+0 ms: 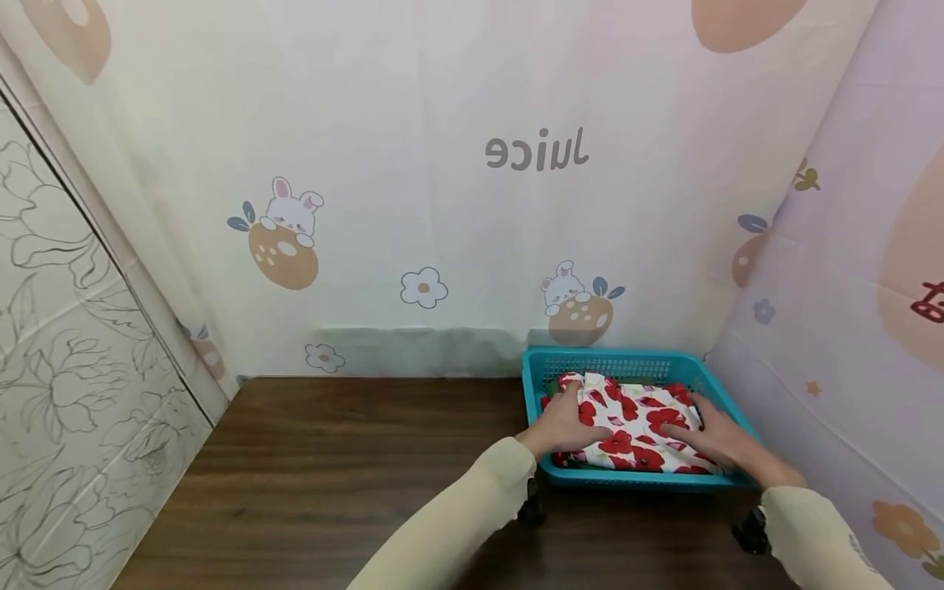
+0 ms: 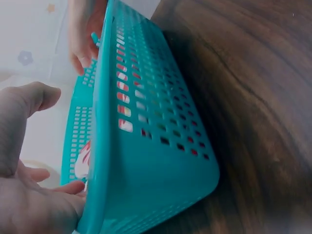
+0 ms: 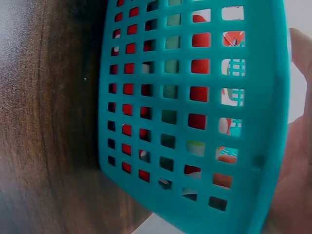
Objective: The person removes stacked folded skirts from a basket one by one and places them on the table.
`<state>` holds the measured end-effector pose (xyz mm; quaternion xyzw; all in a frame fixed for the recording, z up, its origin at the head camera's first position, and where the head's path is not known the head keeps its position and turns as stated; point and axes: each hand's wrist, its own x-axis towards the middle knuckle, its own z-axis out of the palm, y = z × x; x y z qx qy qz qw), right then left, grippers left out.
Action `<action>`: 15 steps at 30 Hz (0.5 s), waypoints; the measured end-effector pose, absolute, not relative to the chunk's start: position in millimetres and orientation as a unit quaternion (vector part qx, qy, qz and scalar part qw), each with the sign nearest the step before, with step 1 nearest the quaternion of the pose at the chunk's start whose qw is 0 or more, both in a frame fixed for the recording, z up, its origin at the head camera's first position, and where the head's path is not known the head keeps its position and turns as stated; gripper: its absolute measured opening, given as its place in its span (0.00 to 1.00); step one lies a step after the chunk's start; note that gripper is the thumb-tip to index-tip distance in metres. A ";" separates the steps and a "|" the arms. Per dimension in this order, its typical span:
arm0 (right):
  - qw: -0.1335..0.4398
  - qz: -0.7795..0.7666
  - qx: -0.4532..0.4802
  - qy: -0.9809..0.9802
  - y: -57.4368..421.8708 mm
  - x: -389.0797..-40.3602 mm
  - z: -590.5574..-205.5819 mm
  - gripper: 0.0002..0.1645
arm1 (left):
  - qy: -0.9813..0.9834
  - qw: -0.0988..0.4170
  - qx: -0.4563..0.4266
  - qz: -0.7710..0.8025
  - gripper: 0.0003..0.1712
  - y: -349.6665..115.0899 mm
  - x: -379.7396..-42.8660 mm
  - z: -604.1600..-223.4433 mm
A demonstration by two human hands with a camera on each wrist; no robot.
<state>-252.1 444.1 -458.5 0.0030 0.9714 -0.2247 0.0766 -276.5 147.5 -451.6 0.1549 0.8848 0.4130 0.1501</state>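
A folded white cloth with red flowers (image 1: 627, 422) lies on top in a turquoise plastic basket (image 1: 612, 477). My left hand (image 1: 564, 422) reaches over the basket's left side, with its fingers at the cloth's left edge. In the left wrist view, that hand's thumb (image 2: 44, 97) is spread well away from the fingers. Across from it, my right hand (image 1: 719, 434) is over the right part of the cloth, thumb pointing inward and fingers toward the back. The basket wall (image 3: 195, 122) partly hides the right hand in the right wrist view.
The basket stands at the right end of a dark wooden table (image 1: 332, 459). Behind it hangs a pale printed curtain (image 1: 428, 205), and another printed sheet (image 1: 833, 344) borders the right side. Green and red fabric shows through the basket's holes.
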 end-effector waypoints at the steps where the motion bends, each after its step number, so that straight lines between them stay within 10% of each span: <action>1: 0.081 -0.223 0.002 0.971 443.9 -252.2 -458.2 0.67 | 0.883 0.152 0.153 0.416 0.53 148.3 -275.6 -451.9; 15: 0.105 -0.227 0.016 0.968 445.1 -254.1 -458.6 0.67 | 0.880 0.216 0.090 0.413 0.54 160.5 -268.7 -456.8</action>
